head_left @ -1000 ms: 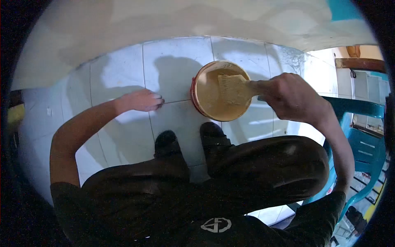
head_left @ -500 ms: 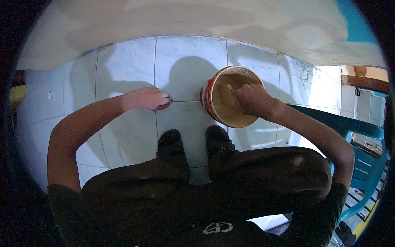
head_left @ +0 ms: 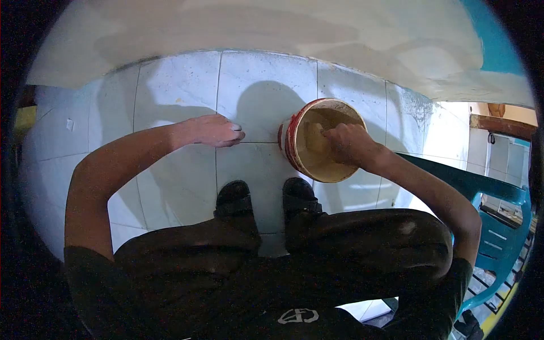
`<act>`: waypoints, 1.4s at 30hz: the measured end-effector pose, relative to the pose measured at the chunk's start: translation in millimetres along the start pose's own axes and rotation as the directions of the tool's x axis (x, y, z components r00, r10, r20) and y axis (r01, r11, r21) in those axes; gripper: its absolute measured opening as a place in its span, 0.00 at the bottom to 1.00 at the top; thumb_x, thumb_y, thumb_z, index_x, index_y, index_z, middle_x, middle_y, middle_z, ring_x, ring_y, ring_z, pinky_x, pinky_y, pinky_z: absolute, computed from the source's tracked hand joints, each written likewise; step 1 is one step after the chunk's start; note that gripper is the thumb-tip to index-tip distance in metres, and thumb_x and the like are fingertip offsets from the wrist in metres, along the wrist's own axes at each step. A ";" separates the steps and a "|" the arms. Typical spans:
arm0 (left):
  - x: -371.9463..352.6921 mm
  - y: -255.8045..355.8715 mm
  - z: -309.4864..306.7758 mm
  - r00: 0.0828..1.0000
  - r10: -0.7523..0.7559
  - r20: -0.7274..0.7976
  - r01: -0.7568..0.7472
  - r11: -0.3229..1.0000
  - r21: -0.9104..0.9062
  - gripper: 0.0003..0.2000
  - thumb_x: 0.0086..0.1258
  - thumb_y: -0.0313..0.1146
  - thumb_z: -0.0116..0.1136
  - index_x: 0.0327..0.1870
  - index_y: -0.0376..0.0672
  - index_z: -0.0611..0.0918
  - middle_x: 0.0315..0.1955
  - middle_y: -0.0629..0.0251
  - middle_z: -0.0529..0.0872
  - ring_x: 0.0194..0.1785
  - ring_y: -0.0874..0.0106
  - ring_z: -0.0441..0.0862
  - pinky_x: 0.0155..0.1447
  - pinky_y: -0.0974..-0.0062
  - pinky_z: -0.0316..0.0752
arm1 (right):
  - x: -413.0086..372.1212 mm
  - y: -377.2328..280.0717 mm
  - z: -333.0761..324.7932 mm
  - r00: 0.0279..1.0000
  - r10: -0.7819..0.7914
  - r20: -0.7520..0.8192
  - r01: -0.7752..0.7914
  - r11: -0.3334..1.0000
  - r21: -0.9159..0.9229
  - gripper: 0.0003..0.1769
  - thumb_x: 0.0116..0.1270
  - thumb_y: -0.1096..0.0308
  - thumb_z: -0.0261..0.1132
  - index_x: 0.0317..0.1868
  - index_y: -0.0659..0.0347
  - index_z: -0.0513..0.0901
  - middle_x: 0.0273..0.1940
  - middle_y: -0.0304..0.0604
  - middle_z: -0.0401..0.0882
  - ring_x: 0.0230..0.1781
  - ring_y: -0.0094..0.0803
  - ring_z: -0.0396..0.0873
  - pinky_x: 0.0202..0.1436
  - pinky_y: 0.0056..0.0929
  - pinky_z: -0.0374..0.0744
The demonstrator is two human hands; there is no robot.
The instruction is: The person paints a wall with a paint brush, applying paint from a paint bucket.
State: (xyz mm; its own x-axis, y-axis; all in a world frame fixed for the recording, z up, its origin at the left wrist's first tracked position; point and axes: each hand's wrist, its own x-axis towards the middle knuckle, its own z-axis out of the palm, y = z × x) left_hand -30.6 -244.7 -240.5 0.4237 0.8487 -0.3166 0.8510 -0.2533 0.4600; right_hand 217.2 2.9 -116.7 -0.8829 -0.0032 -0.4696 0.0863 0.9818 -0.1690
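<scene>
My right hand (head_left: pixel 350 144) reaches into a bucket (head_left: pixel 287 139) with a red-stained outer wall and a pale rim. Its fingers are closed round a paintbrush (head_left: pixel 313 136), whose wide, flat tan head lies against beige paint inside; the handle is hidden by the hand. The bucket tilts slightly on the tiled floor. My left hand (head_left: pixel 218 131) hangs over the tiles to the left of the bucket, apart from it. Its fingers are curled in, with pale smears on the fingertips, and nothing shows in them.
A beige wall (head_left: pixel 238 28) with a teal patch (head_left: pixel 498 39) rises ahead. My sandalled feet (head_left: pixel 233 195) stand on the tiles (head_left: pixel 249 164) just short of the bucket. A green plastic chair (head_left: pixel 493 243) stands close at my right, beside the arm.
The view has shifted slightly, so the bucket appears a little lower. My right hand and the paintbrush have moved a little within the bucket. My left hand stays curled, slightly further right.
</scene>
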 end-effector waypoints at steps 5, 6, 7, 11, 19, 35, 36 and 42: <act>0.6 -0.2 1.5 0.999 -0.026 0.036 0.025 0.999 0.030 0.09 0.67 0.35 0.55 0.42 0.40 0.76 0.35 0.55 0.80 0.42 0.55 0.83 0.45 0.57 0.80 | 1.3 -5.1 -4.5 0.994 0.076 0.083 -0.075 0.997 -0.019 0.09 0.52 0.70 0.66 0.34 0.62 0.85 0.28 0.55 0.84 0.31 0.52 0.85 0.37 0.47 0.84; 0.2 0.2 0.9 1.000 -0.010 0.014 0.009 0.999 0.036 0.10 0.67 0.35 0.54 0.42 0.39 0.76 0.35 0.55 0.80 0.42 0.55 0.83 0.45 0.57 0.80 | 1.6 -4.1 -4.4 0.994 0.077 0.080 -0.076 0.997 -0.018 0.09 0.52 0.70 0.66 0.34 0.62 0.85 0.28 0.55 0.84 0.31 0.52 0.85 0.37 0.47 0.84; 0.2 0.7 0.3 1.000 -0.009 0.015 0.009 0.999 0.038 0.10 0.67 0.35 0.54 0.42 0.39 0.76 0.35 0.55 0.80 0.42 0.55 0.83 0.45 0.57 0.80 | 1.8 -1.9 -4.8 0.992 0.073 0.106 -0.071 0.997 -0.020 0.08 0.51 0.70 0.67 0.34 0.62 0.85 0.28 0.55 0.84 0.31 0.51 0.85 0.37 0.47 0.84; -1.1 0.6 -2.8 1.000 0.003 0.015 -0.004 0.999 0.043 0.11 0.69 0.36 0.53 0.44 0.39 0.75 0.35 0.56 0.79 0.41 0.56 0.83 0.44 0.57 0.80 | 2.1 2.2 -2.7 0.990 0.052 0.129 -0.046 0.998 -0.052 0.13 0.50 0.71 0.68 0.39 0.60 0.84 0.29 0.54 0.84 0.33 0.50 0.85 0.38 0.45 0.85; -1.1 5.0 -7.5 1.000 0.011 0.011 -0.011 1.000 -0.001 0.11 0.72 0.40 0.50 0.44 0.41 0.75 0.37 0.56 0.78 0.40 0.55 0.82 0.44 0.56 0.80 | -44.3 3.6 -68.1 0.980 0.107 0.170 -0.124 0.987 0.098 0.26 0.57 0.72 0.69 0.58 0.55 0.80 0.34 0.51 0.85 0.33 0.41 0.84 0.41 0.36 0.83; 7.0 0.0 -8.8 0.989 0.147 -0.012 -0.145 0.986 0.080 0.14 0.74 0.43 0.48 0.38 0.41 0.78 0.36 0.56 0.81 0.37 0.56 0.83 0.42 0.60 0.80 | -154.1 -9.1 -45.4 0.822 0.390 0.416 -0.249 -0.411 0.877 0.15 0.75 0.50 0.55 0.41 0.53 0.74 0.16 0.25 0.53 0.14 0.16 0.50 0.16 0.19 0.52; 9.2 -1.4 -2.5 0.989 0.143 -0.032 -0.140 0.986 0.086 0.13 0.73 0.41 0.47 0.39 0.42 0.79 0.37 0.57 0.81 0.39 0.59 0.83 0.41 0.61 0.80 | -153.0 -11.9 -30.6 0.824 0.393 0.409 -0.237 -0.418 0.877 0.15 0.75 0.50 0.55 0.41 0.53 0.74 0.16 0.25 0.53 0.14 0.16 0.50 0.16 0.19 0.52; 8.3 3.2 4.5 0.995 0.085 0.045 -0.085 0.996 -0.002 0.11 0.72 0.38 0.49 0.42 0.42 0.80 0.39 0.61 0.81 0.40 0.63 0.82 0.39 0.65 0.80 | -148.6 -21.8 21.9 0.839 0.331 0.432 -0.077 -0.713 0.697 0.15 0.74 0.47 0.54 0.41 0.48 0.72 0.13 0.27 0.56 0.12 0.21 0.55 0.14 0.23 0.53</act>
State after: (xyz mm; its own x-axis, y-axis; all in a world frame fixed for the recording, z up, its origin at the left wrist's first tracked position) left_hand -23.0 -240.6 -245.4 0.5079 0.8023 -0.3137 0.8115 -0.3233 0.4868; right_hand 356.7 -22.2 -62.3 -0.5130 0.2407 -0.8240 0.3284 -0.8318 -0.4475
